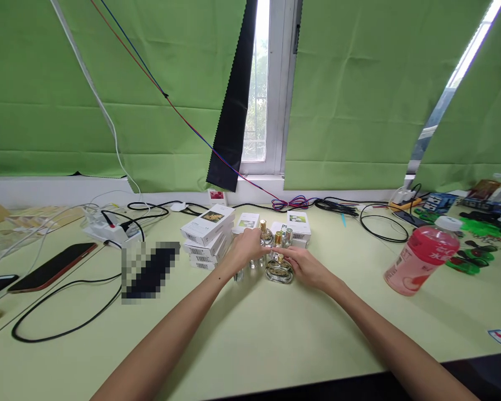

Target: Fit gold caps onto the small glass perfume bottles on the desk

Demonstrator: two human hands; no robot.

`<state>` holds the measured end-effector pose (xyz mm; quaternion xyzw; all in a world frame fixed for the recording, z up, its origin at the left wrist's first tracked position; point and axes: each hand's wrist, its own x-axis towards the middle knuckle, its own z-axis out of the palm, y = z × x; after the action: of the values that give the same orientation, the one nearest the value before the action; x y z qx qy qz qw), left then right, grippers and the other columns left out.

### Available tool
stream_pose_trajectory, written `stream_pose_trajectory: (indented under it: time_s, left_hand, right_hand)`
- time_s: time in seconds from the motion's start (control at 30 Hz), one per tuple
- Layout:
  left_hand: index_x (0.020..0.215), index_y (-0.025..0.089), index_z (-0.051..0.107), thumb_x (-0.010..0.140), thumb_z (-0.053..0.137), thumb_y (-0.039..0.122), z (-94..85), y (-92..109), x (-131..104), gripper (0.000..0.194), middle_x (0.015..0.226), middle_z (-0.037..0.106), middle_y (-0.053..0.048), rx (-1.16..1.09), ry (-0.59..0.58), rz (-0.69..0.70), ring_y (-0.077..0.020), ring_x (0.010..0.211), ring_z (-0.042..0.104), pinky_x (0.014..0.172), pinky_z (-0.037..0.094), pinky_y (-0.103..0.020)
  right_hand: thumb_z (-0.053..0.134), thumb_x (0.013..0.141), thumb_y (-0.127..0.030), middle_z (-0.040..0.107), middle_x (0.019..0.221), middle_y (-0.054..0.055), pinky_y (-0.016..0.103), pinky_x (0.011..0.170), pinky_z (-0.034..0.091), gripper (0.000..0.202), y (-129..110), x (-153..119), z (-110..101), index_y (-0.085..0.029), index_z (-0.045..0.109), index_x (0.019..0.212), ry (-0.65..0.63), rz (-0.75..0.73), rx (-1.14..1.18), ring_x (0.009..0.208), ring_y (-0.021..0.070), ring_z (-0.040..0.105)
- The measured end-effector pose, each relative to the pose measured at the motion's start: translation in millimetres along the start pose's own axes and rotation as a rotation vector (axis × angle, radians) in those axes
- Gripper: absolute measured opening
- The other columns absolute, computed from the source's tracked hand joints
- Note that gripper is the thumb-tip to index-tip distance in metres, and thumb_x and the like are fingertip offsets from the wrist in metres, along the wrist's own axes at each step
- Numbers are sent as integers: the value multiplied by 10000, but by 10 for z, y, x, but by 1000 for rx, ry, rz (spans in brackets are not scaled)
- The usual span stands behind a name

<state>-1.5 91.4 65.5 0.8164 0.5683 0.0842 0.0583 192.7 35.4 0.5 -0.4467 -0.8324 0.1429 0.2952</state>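
Note:
Several clear glass perfume bottles with gold or silver caps stand close together at mid-table. My left hand (249, 247) curls round the left side of the cluster, its fingers on a bottle partly hidden behind them. On the other side, my right hand (305, 266) is closed at the front perfume bottle (279, 273), a wide oval one, with its fingertips at the gold cap. A taller silver-capped bottle (289, 236) rises just behind. To the left stands a stack of white boxes (206, 245) with printed pictures. More white boxes (298, 224) lie behind the bottles.
A pink drink bottle (421, 256) stands at the right. Coiled black cables (336, 206) run along the wall. At the left are a power strip (112, 228), a phone (54, 267) and a looped black cable (29, 338). Green items (471, 262) lie far right.

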Motion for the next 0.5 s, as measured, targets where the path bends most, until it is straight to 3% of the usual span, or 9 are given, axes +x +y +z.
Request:
stream_pose_trajectory:
  time_s: [0.23, 0.5]
  left_hand:
    - [746, 201, 611, 694, 638, 323, -55, -68, -21, 135, 819, 685, -74, -5, -22, 22, -242, 780, 648, 583, 377, -268]
    - [877, 206, 685, 675, 658, 341, -135, -160, -35, 244, 944, 706, -73, -16, -57, 55, -235, 836, 651, 611, 399, -256]
  right_hand:
    - [362, 935, -81, 654, 913, 69, 280, 721, 442, 508, -82, -3, -36, -224, 547, 1386, -11, -16, -16, 773, 171, 569]
    - [399, 929, -90, 675, 926, 79, 288, 724, 443, 487, -85, -10, -65, -206, 563, 1373, -28, 48, -89, 802, 187, 595]
